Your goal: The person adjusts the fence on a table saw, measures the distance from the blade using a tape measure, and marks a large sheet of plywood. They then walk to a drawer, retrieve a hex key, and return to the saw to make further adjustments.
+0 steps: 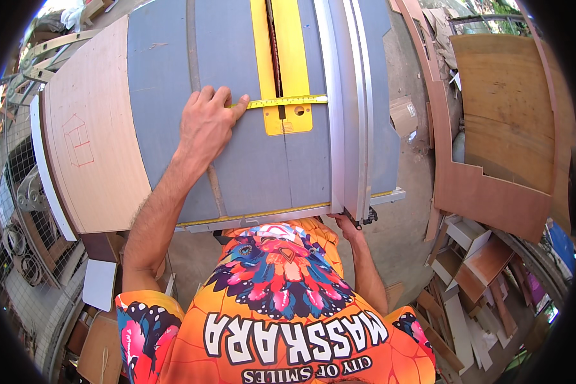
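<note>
Left fingers [239,109] on yellow tape measure [296,100]

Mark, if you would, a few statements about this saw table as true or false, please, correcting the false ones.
1. The left hand holds a yellow tape measure. True.
2. The tape runs lengthwise along the dark slot. False: it crosses it.
3. The silver fence stands right of the yellow insert plate. True.
4. The right hand rests on the insert plate. False: it is by the fence's near end.
5. A red drawing marks the pale board on the left. True.
</note>
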The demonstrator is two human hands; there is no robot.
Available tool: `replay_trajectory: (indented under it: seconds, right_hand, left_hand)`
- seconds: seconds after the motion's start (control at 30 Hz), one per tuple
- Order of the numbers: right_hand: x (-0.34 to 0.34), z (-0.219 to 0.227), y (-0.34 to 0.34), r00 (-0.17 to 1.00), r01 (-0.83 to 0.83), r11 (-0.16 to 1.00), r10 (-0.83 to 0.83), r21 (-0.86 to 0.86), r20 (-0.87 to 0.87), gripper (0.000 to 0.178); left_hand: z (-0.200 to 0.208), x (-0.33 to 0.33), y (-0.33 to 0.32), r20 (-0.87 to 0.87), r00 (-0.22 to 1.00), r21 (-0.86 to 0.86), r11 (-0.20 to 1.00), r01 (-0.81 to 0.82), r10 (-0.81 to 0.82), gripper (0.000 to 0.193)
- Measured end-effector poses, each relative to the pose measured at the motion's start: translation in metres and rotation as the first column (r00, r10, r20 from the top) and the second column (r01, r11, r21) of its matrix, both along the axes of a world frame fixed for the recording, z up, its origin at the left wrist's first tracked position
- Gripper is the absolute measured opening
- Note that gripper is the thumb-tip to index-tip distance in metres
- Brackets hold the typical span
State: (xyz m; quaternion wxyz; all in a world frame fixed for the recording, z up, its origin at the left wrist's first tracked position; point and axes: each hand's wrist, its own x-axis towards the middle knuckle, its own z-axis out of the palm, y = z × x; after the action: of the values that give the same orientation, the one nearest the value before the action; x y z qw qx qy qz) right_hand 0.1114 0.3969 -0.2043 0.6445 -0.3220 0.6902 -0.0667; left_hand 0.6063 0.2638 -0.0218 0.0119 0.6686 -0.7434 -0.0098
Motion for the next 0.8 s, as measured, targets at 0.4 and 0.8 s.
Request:
replay_trajectory:
  seconds: [0.4,0.8]
  right_hand:
    - [0.007,0.029,-0.026,0.988,-0.057,0.987,0.034,0.148,0.151,0.018]
    - [-0.005,0.028,-0.031,0.969,-0.130,0.977,0.090,0.170,0.229,0.016]
  left_hand:
    - [-0.002,0.001,0.001,0.019,1.000,-0.022,1.000,0.017,-0.016,0.037]
    - [-0.001,0.001,0.000,-0.026,1.000,-0.017,1.000,0.005,-0.005,0.044]
